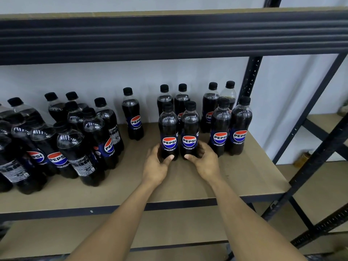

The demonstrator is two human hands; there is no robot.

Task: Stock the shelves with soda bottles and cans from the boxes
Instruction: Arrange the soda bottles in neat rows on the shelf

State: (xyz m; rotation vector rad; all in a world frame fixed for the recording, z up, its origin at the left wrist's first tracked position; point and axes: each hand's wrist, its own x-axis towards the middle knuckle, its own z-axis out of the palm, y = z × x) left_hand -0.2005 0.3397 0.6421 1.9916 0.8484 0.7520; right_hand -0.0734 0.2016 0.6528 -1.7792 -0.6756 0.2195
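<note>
Two black Pepsi bottles stand upright side by side on the brown shelf board (244, 176), labels facing me. My left hand (157, 164) grips the base of the left bottle (168, 129), thumb across its front. My right hand (204, 161) grips the base of the right bottle (189, 129) the same way. Both bottles rest on the board in front of two more bottles (173, 98) at the back.
A group of several bottles (227, 119) stands to the right, near the dark upright post (250, 76). A single bottle (132, 113) stands left of centre. A dense cluster of bottles (62, 142) fills the left. The upper shelf beam (169, 34) hangs overhead.
</note>
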